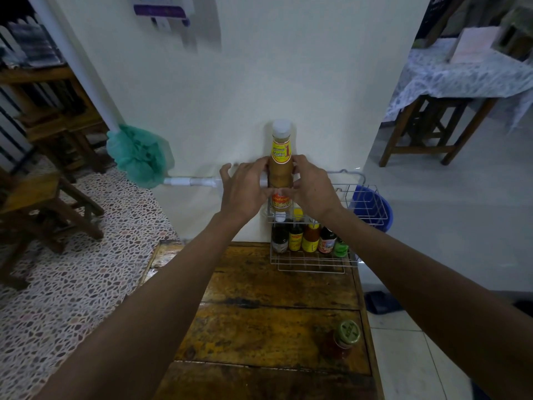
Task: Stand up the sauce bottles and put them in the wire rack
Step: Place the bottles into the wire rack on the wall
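**Tall sauce bottle going into the upper tier of the rack**

The tall sauce bottle (280,166), amber with a yellow label and a white cap, is standing upright at the left end of the wire rack (372,217), its base seemingly sitting in the upper tier close against the wall. Going from the left: the left hand (245,192) is wrapping its fingers round the bottle's left flank, thumb side forward, probably bracing it so that so tall a bottle is not tipping. The right hand (313,189) is gripping the opposite flank in the same way, so the bottle is being clasped between both, likely to steer the base down squarely inside the wires. Below, five smaller bottles (305,239) are standing in a row in the lower tier, which is resting on the wooden table (259,321). Nearer the right edge of the table, a red-filled bottle with a green cap (343,339) is waiting outside the rack; whether it is upright or leaning, I cannot tell. So the task is looking mostly done.
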